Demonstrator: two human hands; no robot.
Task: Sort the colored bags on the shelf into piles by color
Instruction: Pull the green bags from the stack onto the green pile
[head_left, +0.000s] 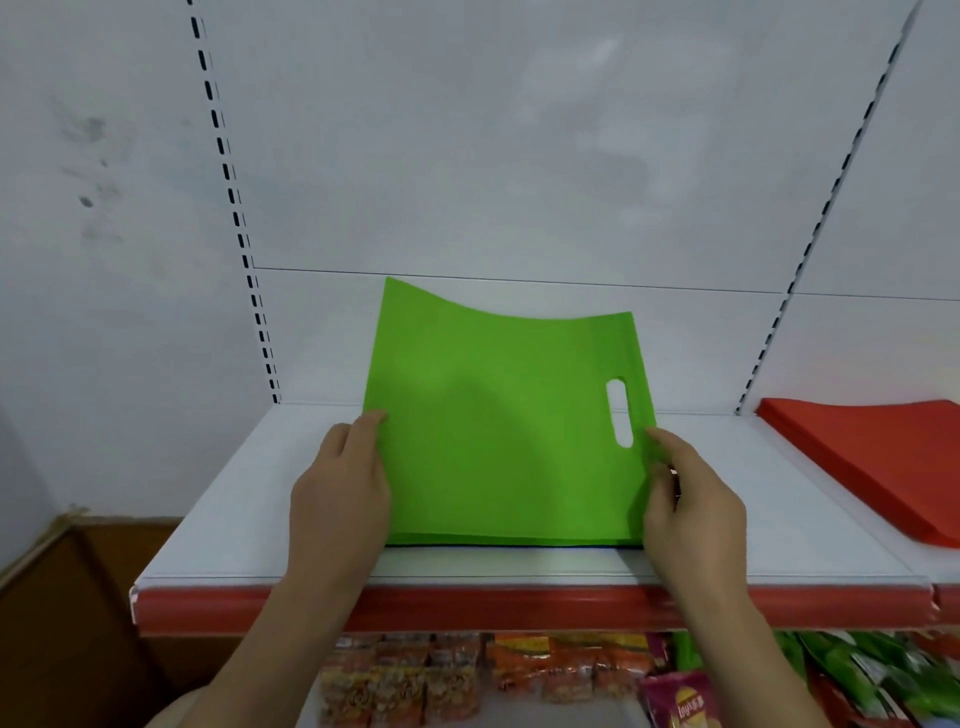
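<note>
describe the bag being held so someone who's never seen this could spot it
On the white shelf with the red front edge, look at the middle. The flat bright green fabric bag is held by both hands, left, right; unlike the red pile at right, its far edge lifts.

White shelf (218, 530), red front strip. Green bag (498, 436) with a cut-out handle slot at its right side, near edge down on the shelf, far edge lifted and curving toward the back panel. A thin dark edge shows under its near side. Left hand (337, 499) grips the bag's left edge; right hand (691, 499) pinches the right edge below the slot. Red bag pile (883, 457) lies flat well to the right. Snack packets (467, 675) on the shelf below.
</note>
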